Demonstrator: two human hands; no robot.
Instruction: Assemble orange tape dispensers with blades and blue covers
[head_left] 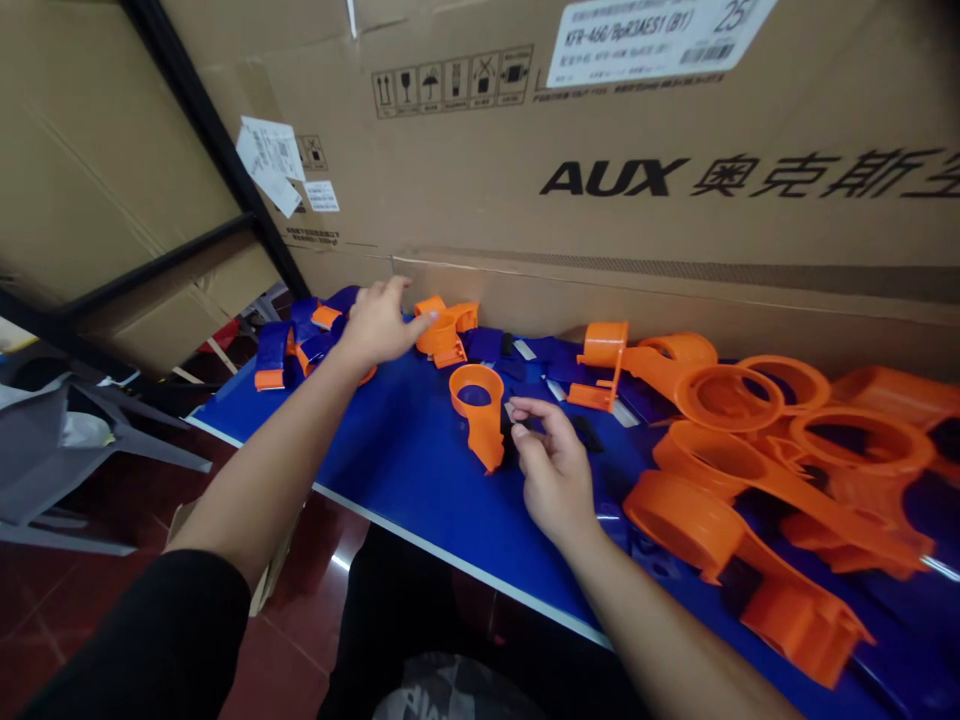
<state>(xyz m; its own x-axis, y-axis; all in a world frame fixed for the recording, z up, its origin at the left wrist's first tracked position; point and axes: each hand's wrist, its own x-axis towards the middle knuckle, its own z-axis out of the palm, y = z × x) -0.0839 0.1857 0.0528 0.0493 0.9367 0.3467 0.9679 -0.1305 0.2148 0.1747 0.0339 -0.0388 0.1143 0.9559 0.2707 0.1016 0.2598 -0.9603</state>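
My left hand (381,322) is open over the back left of the blue table, its fingers spread. Its thumb is close to an orange tape dispenser frame (441,335); whether they touch I cannot tell. Blue and orange assembled tape dispensers (307,340) lie just left of and behind that hand. My right hand (555,470) is closed in a pinch, with a small grey metal piece (511,409) at its fingertips. Directly left of it stands another orange dispenser frame (480,415), ring end at the back.
Many orange frames (731,455) are heaped on the right of the blue table (390,450). Blue parts and thin metal strips (622,412) lie mid-table towards the back. A large cardboard box (450,190) forms a wall behind. Grey plastic stools (97,450) stand at left.
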